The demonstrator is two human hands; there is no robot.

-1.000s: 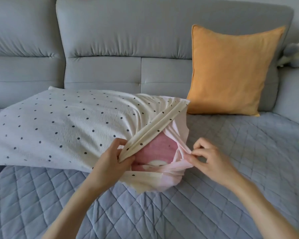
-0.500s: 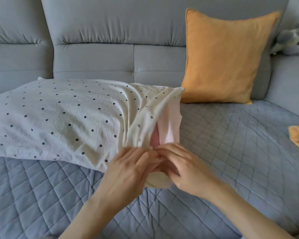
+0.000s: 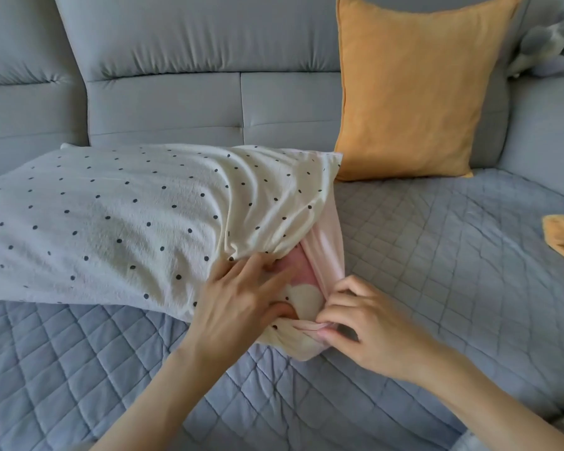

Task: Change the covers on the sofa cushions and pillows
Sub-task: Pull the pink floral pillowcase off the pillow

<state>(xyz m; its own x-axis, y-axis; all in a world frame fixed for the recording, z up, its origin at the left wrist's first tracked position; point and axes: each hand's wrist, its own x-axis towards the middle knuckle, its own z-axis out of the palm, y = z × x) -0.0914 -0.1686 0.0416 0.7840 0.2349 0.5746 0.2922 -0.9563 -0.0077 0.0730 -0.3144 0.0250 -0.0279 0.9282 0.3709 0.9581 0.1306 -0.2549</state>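
Your left hand (image 3: pixel 241 307) presses flat into the open end of the cream polka-dotted pillowcase (image 3: pixel 127 222) at frame centre — your right hand (image 3: pixel 362 323) pinches its pink inner flap (image 3: pixel 328 252), lying on the quilted grey sofa cover (image 3: pixel 437 255).

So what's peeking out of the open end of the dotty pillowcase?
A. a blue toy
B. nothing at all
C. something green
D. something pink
D: pink fabric shows at the open end of the cream pillowcase with dark dots, between the left hand, whose fingers reach into the opening, and the right hand, which pinches the pale pink edge.
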